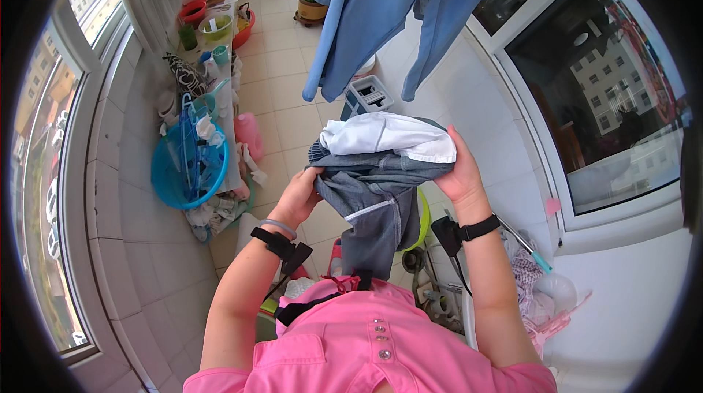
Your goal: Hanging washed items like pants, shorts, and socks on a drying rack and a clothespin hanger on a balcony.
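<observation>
The edge of a dark blue-grey cloth garment [377, 199] is gripped by the left grip [297, 197], and its opposite side is held by the right grip [460, 167]. The garment is held up before a pink button-front shirt [337, 342], with white lining fabric [388, 137] folded over its top and one length hanging. Beyond it, light-blue trousers [388, 20] are hung above a grey plastic basket [371, 93]. Leftward, a round bright-blue plastic basin [164, 185], in which blue hangers [192, 148] are piled, is seen at a narrow pale bench [226, 111]; a pink plastic jug [249, 134] is placed just right of the bench.
</observation>
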